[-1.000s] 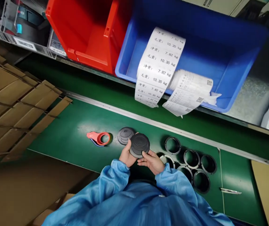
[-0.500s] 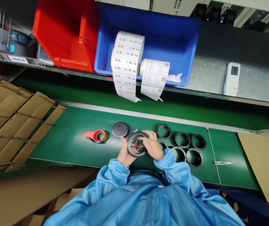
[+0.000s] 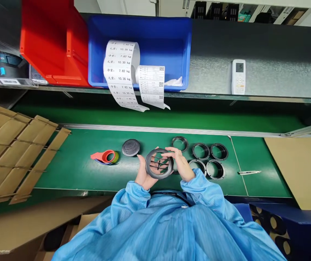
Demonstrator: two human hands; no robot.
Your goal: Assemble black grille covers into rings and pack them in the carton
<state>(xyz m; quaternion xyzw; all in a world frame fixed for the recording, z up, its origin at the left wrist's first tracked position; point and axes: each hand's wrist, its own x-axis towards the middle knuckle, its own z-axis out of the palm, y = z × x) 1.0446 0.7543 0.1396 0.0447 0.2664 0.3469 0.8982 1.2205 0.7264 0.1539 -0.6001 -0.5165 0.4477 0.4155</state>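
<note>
A round black air vent frame (image 3: 149, 170) with thin crossing slats is held up in front of my body. My left hand (image 3: 144, 174) cradles it from below and the left, its palm and fingers showing through the opening. On the right, my right hand (image 3: 184, 166) has its fingers on the upper right rim. A closed round vent (image 3: 131, 147) with curved louvers lies just left of the hands. Several black rings (image 3: 201, 151) sit on the green bench (image 3: 70, 156) to the right, one partly hidden behind my right hand.
Tape rolls with a red piece (image 3: 105, 156) lie at left, beside cardboard dividers (image 3: 21, 145). A cutter-like tool (image 3: 249, 173) and a cardboard sheet (image 3: 302, 166) are at right. The shelf above holds a red bin (image 3: 49, 54), blue bin (image 3: 168, 47), label rolls (image 3: 121, 69) and remote (image 3: 238, 77).
My view has shifted, so the shelf and bench items appear further left. My right fingers have moved off the slats to the frame's upper right rim. The slatted opening is more exposed.
</note>
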